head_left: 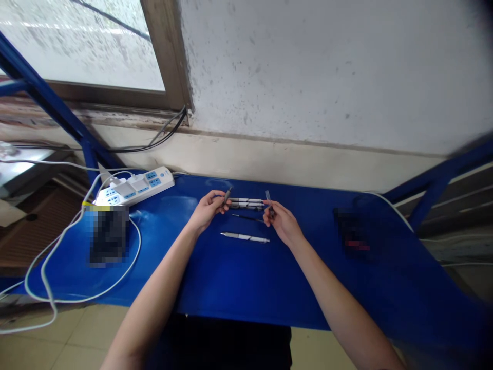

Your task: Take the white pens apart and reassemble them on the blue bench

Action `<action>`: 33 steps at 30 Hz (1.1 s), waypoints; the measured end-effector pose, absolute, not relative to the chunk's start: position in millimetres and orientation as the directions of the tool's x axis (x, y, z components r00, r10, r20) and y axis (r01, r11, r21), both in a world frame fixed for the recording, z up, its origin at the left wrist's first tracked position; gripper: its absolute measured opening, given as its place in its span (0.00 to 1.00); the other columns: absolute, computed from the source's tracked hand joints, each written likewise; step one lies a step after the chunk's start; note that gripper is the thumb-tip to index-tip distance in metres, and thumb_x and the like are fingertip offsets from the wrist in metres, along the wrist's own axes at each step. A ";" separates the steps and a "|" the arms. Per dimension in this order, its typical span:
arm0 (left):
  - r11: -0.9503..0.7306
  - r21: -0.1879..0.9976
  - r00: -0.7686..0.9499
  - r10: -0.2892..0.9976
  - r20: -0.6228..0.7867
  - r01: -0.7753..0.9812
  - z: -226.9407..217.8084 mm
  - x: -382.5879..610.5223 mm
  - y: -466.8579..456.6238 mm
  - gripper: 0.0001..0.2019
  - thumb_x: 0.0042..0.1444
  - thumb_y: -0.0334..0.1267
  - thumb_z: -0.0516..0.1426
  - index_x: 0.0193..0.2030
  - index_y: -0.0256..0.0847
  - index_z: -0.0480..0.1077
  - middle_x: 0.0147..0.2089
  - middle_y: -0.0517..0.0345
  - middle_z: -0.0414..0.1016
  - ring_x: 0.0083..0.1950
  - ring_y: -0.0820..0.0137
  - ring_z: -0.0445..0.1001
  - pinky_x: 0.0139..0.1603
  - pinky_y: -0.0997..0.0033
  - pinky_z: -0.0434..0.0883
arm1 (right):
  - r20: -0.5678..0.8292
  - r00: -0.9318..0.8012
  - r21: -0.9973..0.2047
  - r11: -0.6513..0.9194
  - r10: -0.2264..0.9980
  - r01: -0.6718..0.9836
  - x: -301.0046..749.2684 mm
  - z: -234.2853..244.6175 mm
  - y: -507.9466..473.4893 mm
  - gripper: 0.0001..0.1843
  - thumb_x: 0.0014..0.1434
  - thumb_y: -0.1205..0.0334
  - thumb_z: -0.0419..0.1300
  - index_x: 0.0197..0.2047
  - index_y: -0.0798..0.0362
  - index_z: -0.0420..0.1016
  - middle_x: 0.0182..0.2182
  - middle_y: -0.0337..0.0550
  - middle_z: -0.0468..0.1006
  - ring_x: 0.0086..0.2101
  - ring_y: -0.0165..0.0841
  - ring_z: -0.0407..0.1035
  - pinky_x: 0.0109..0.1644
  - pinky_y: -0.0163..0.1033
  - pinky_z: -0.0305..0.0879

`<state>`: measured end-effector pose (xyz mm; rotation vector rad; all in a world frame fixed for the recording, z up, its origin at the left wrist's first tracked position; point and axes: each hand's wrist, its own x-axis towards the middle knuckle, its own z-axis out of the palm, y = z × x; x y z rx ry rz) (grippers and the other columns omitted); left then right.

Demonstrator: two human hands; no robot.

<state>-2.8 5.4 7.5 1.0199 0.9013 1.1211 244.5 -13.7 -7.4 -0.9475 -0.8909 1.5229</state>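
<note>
Grey piece (227, 195) in left hand (208, 210), clear piece (267, 195) in right hand (284, 222)

Deep blue across the table (246, 277), white and grey with a dark slanting band on the nearest pen (245, 237), near-black on the thin stick (246, 217) behind, grey on the piece (227, 195) in the left hand (208, 209), white with light-blue sockets (155, 182) on the power strip (165, 177), dark-specked pale grey on the wall (308, 77).
</note>
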 end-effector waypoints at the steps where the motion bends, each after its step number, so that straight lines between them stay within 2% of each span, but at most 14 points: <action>1: 0.120 0.956 0.212 0.975 -0.063 -0.268 7.8 -2.7 5.2 0.17 0.52 0.44 0.61 0.44 0.38 0.64 0.39 0.52 0.77 0.33 0.73 0.74 0.32 0.74 0.68 | -0.105 -0.100 -0.910 -0.136 0.989 -0.392 244.9 -7.2 -13.6 0.14 0.54 0.55 0.63 0.42 0.53 0.77 0.25 0.38 0.71 0.24 0.30 0.66 0.23 0.36 0.58; 6: 0.109 0.967 0.221 0.974 -0.057 -0.229 9.1 -2.1 4.3 0.19 0.50 0.42 0.63 0.46 0.39 0.64 0.39 0.53 0.76 0.38 0.69 0.77 0.33 0.74 0.69 | -0.100 -0.074 -0.922 -0.120 0.992 -0.368 247.5 -5.5 -12.8 0.14 0.52 0.55 0.65 0.42 0.52 0.76 0.26 0.39 0.72 0.26 0.31 0.68 0.25 0.36 0.60; 10: 0.054 0.973 0.187 0.982 -0.011 -0.223 7.5 -1.8 4.3 0.20 0.47 0.39 0.65 0.46 0.40 0.67 0.34 0.60 0.72 0.34 0.73 0.74 0.31 0.76 0.68 | -0.092 -0.067 -0.927 -0.110 0.994 -0.359 248.3 -5.1 -12.2 0.15 0.52 0.55 0.66 0.42 0.51 0.76 0.26 0.39 0.74 0.28 0.32 0.69 0.27 0.36 0.62; 13: 0.018 0.977 0.171 0.985 0.019 -0.212 5.9 -1.7 4.5 0.17 0.47 0.38 0.65 0.44 0.39 0.69 0.34 0.61 0.70 0.31 0.75 0.71 0.30 0.76 0.67 | -0.092 -0.074 -0.927 -0.112 0.993 -0.357 248.8 -6.1 -11.8 0.16 0.51 0.56 0.66 0.43 0.52 0.75 0.27 0.40 0.75 0.29 0.33 0.70 0.28 0.36 0.63; 16: 0.023 0.981 0.177 0.984 0.012 -0.194 5.5 -2.0 5.3 0.16 0.50 0.40 0.63 0.45 0.38 0.71 0.34 0.58 0.72 0.33 0.74 0.72 0.30 0.76 0.67 | -0.094 -0.075 -0.926 -0.115 0.993 -0.359 248.9 -7.0 -11.6 0.16 0.51 0.56 0.66 0.43 0.52 0.75 0.29 0.41 0.76 0.30 0.34 0.72 0.28 0.37 0.63; 20: 0.064 0.982 0.229 0.973 -0.021 -0.178 6.6 -2.6 5.5 0.19 0.53 0.44 0.61 0.49 0.35 0.72 0.42 0.49 0.76 0.39 0.68 0.75 0.34 0.73 0.70 | -0.107 -0.092 -0.924 -0.133 0.990 -0.357 247.5 -7.2 -11.9 0.17 0.51 0.56 0.65 0.44 0.52 0.76 0.31 0.43 0.77 0.31 0.35 0.73 0.28 0.37 0.63; 25: 0.100 0.979 0.263 0.963 -0.051 -0.178 9.1 -2.6 3.3 0.20 0.53 0.46 0.61 0.49 0.36 0.71 0.46 0.46 0.77 0.43 0.63 0.77 0.38 0.68 0.73 | -0.113 -0.116 -0.922 -0.148 0.987 -0.358 245.3 -8.8 -12.7 0.18 0.52 0.56 0.65 0.45 0.52 0.76 0.32 0.44 0.77 0.32 0.36 0.75 0.28 0.37 0.64; 29: 0.028 0.991 0.221 0.975 0.002 -0.132 8.3 -2.2 2.6 0.16 0.49 0.44 0.64 0.41 0.38 0.69 0.37 0.54 0.76 0.38 0.67 0.77 0.34 0.72 0.71 | -0.106 -0.125 -0.926 -0.143 0.987 -0.350 246.0 -9.2 -13.1 0.18 0.52 0.56 0.66 0.46 0.52 0.76 0.33 0.44 0.77 0.32 0.36 0.75 0.28 0.36 0.64; 33: -0.058 0.997 0.178 0.982 0.066 -0.053 5.1 -1.5 3.7 0.15 0.48 0.42 0.65 0.36 0.39 0.65 0.30 0.62 0.71 0.29 0.75 0.71 0.28 0.76 0.67 | -0.099 -0.105 -0.940 -0.128 0.989 -0.316 246.4 -7.7 -13.6 0.19 0.51 0.56 0.68 0.46 0.51 0.76 0.32 0.42 0.77 0.31 0.35 0.74 0.28 0.36 0.64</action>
